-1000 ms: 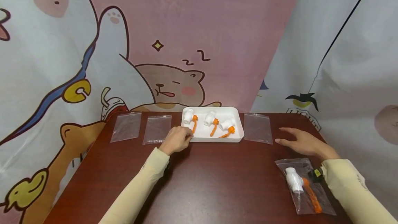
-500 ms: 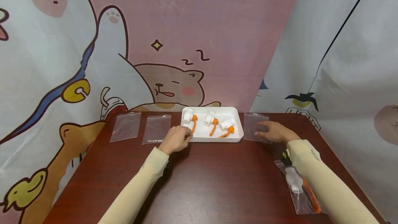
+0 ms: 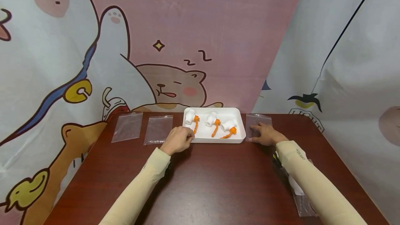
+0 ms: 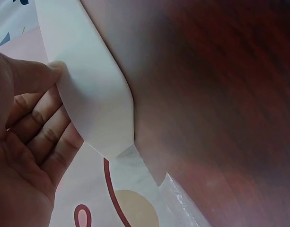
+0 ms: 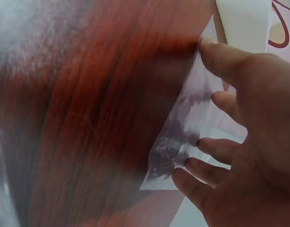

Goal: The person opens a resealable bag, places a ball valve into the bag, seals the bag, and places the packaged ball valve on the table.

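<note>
My left hand (image 3: 177,140) holds the near left corner of a white tray (image 3: 203,134); in the left wrist view the thumb (image 4: 38,74) lies on the rim of the tray (image 4: 97,94). Inside the tray are three white tube-shaped plastic fittings, the middle one (image 3: 211,118) among them, each with an orange cap and twisted orange tail (image 3: 215,128). Right of the tray, my right hand (image 3: 265,135) is over a clear plastic bag (image 3: 252,120). In the right wrist view its spread fingertips touch the bag (image 5: 166,156) along the edge, the thumb (image 5: 225,56) at one corner.
Two more clear bags, one at the far left (image 3: 127,127) and one beside the tray (image 3: 158,130), lie flat. A filled bag (image 3: 303,206) is mostly hidden under my right sleeve. A cartoon-printed cloth (image 3: 237,44) hangs behind the brown table (image 3: 212,183).
My right hand has moved left from the table's right side onto the bag beside the tray; its forearm now covers most of the filled bag. My left hand stays at the tray.
</note>
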### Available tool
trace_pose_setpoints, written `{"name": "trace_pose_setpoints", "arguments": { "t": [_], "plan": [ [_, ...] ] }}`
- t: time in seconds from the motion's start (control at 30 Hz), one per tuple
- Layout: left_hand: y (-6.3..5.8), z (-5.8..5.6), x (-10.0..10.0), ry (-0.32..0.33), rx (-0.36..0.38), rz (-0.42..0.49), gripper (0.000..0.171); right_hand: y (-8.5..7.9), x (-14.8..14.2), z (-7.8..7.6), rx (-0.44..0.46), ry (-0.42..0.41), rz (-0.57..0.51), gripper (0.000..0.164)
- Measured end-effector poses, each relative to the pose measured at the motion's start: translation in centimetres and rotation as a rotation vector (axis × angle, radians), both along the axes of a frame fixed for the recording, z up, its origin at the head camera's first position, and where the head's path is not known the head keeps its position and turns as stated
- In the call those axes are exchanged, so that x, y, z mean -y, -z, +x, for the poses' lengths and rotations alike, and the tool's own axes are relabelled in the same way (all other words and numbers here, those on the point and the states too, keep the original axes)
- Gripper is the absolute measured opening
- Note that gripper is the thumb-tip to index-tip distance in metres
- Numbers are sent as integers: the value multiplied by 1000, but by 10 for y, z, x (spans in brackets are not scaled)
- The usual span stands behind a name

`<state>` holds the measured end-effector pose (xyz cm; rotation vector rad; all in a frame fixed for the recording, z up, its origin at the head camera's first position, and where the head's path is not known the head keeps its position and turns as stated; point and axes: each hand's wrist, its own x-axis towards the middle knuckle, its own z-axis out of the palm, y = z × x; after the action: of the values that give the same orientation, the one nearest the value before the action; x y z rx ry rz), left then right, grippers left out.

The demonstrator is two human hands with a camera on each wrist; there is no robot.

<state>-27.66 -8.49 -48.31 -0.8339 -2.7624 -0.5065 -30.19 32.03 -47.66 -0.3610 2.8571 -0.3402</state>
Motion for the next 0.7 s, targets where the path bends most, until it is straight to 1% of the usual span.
{"name": "trace_pose_setpoints", "arguments": {
  "t": [0.1, 0.37, 0.57, 0.7],
  "plan": [
    [0, 0, 0, -1, -2, 0, 6, 2, 1, 2, -3, -14, 32, 76],
    [0, 1, 0, -7, -2, 0, 7, 0, 5, 14, 20, -21, 17, 74],
    [1, 0, 0, -6, -8, 7, 7, -4, 3, 24, 2, -76, 13, 75],
    [0, 0, 0, -5, -3, 6, 7, -7, 0, 30, 14, -103, 11, 74]
  ]
}}
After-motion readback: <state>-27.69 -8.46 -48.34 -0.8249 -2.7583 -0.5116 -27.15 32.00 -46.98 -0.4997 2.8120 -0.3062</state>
